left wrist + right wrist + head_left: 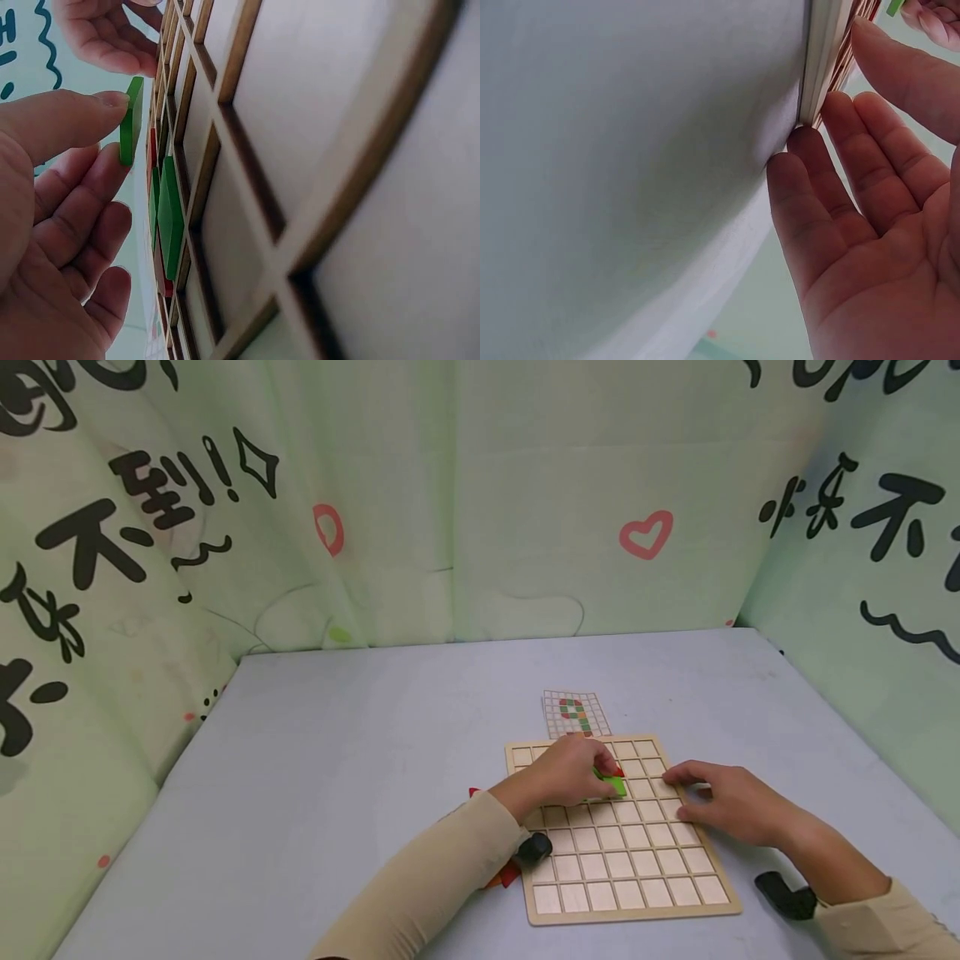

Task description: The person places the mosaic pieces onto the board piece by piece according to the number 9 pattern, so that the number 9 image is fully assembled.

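A wooden grid board (633, 912) lies on the table. Over its upper part my left hand (562, 772) pinches a thin green tile (131, 124) between thumb and finger, held just off the grid. Green tiles (172, 217) sit in the grid near that hand, with red tiles beside them. In the head view the left hand partly covers these placed tiles. My right hand (738, 802) touches the board's right edge with its fingers lightly bent, gripping no tile.
Beyond the board's far edge lies a card (555, 710) printed with a red and green grid pattern. Red and orange pieces (510, 873) are partly hidden by the left forearm. A green printed curtain (525, 527) surrounds the white table (360, 760).
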Demonstrator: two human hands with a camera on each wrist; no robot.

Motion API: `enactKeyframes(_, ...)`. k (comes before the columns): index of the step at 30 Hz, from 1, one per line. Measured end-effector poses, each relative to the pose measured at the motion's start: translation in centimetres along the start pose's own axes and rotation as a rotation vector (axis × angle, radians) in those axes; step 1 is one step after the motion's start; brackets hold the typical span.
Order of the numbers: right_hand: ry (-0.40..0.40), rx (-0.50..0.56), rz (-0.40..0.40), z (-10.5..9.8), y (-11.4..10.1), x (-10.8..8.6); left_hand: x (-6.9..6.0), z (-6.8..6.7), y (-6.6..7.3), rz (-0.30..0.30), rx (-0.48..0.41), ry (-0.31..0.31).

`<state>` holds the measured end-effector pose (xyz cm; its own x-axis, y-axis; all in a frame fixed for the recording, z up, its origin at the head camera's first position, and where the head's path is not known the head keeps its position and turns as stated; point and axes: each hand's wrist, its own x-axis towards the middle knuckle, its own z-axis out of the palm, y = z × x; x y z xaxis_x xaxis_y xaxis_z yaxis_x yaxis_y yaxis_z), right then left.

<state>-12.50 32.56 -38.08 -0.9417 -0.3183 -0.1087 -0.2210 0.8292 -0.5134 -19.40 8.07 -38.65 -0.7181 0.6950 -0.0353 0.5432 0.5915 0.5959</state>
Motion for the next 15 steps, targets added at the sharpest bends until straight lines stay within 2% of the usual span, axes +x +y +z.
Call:
enactKeyframes(9,-0.003,0.001,0.004,-0.12,-0.05,-0.01,0.24,0.18,-0.09,0.015,0.059,-0.009)
enactKeyframes(15,-0.007,0.01,0.007,-0.1,0.01,-0.02,0.27,0.29,-0.05,0.002,0.07,-0.032)
